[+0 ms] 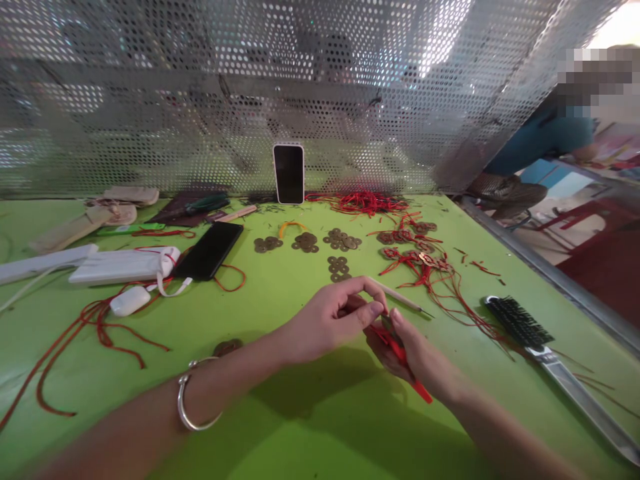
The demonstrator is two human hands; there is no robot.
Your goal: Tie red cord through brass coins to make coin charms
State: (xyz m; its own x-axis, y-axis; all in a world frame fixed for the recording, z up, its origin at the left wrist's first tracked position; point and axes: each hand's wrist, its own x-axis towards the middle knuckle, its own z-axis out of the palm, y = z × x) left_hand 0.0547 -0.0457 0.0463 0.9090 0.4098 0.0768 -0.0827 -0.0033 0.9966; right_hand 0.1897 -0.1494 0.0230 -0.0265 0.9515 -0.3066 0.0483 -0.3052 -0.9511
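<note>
red-orange object [401,355] (kind unclear) lying in right hand [425,357], long axis slanting from far left to near right, near end poking out past palm. right hand gripping it, so being nearer. left hand [330,320] reaching across from left, thumb and forefinger closing together by object's far end; anything pinched between, cannot tell. small group of coins [339,269] sitting just beyond left hand; thin pointed tool [400,297] lying beyond fingertips, tip aiming rightward.

red cords [367,202], plain green table [270,293]
</note>
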